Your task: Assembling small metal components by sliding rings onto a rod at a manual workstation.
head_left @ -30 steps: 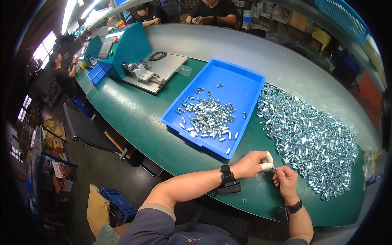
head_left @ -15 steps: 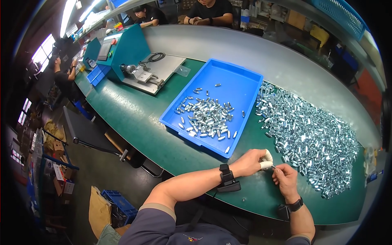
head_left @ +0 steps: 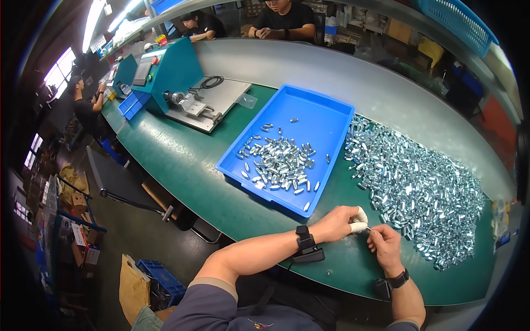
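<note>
Just right of the blue tray's near corner, my left hand (head_left: 335,224) is closed in a pinch, with white coverings on its thumb and forefinger. What lies inside that pinch is mostly hidden. My right hand (head_left: 386,249) faces it, thumb and forefinger pressed together on a thin metal piece (head_left: 369,228) that points toward the left fingertips. The piece is too small to name. A large pile of small shiny metal parts (head_left: 422,190) spreads beyond and to the right of my hands. More such parts (head_left: 281,163) lie loose in the blue tray (head_left: 314,105).
A teal machine (head_left: 171,74) with a metal fixture (head_left: 193,105) stands at the far left of the green bench (head_left: 187,165). A grey partition (head_left: 254,55) runs along the back, with people seated behind it. One small part (head_left: 329,273) lies near the front edge.
Both hands stay together in nearly the same pinch, with only slight finger movement. The whole view has shifted a little. The parts in the tray and the pile look unchanged.
</note>
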Motion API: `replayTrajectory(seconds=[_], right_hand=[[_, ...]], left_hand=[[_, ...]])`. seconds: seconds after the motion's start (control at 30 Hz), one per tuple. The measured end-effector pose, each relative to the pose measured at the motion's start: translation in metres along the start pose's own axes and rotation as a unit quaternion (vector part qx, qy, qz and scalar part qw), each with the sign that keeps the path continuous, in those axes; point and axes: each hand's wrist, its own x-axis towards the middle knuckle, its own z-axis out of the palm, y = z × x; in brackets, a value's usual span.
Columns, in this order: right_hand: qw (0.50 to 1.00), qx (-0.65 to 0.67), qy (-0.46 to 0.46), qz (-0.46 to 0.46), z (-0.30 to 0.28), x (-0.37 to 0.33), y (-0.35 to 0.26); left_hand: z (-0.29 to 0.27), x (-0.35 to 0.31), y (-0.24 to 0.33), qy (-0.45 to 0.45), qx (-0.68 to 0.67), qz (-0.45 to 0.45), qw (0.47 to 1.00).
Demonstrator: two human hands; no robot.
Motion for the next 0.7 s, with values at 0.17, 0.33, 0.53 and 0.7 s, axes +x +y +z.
replayTrajectory(seconds=[0.17,0.33,0.53,0.7], right_hand=[[1.000,0.001,0.000,-0.002,0.000,0.001,0.003],[1.000,0.006,0.009,-0.015,0.002,0.000,0.002],[0.998,0.009,0.015,-0.056,0.004,0.000,-0.002],[0.992,0.015,0.058,-0.114,-0.001,0.004,0.002]], left_hand=[[0.001,-0.001,-0.001,-0.001,0.010,0.001,1.000],[0.003,0.000,-0.003,0.006,0.022,0.036,0.999],[0.002,0.001,0.001,-0.014,-0.013,-0.004,1.000],[0.005,-0.005,0.015,0.003,-0.053,-0.019,0.998]])
